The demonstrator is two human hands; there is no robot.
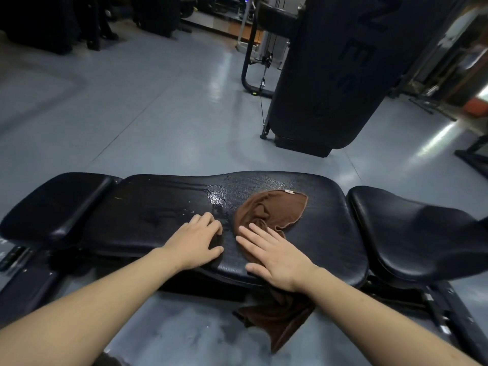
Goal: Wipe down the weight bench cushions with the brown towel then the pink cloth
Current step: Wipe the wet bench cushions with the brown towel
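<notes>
A black weight bench lies across the view with a long middle cushion point(158, 207), a small pad point(58, 204) at the left and a seat pad point(412, 233) at the right. A wet patch point(217, 199) shines on the middle cushion. The brown towel point(269, 210) is spread on that cushion, and its other end hangs over the near edge toward the floor. My right hand point(274, 257) lies flat on the towel with fingers spread. My left hand point(198, 241) rests on the bare cushion just left of the towel, fingers curled. No pink cloth is in view.
A tall black gym machine point(335, 75) with a cable and frame stands behind the bench at the right. Grey shiny floor point(132, 114) stretches beyond. The bench's metal frame point(449, 313) runs under the seat pad at the lower right. More dark equipment lines the far wall.
</notes>
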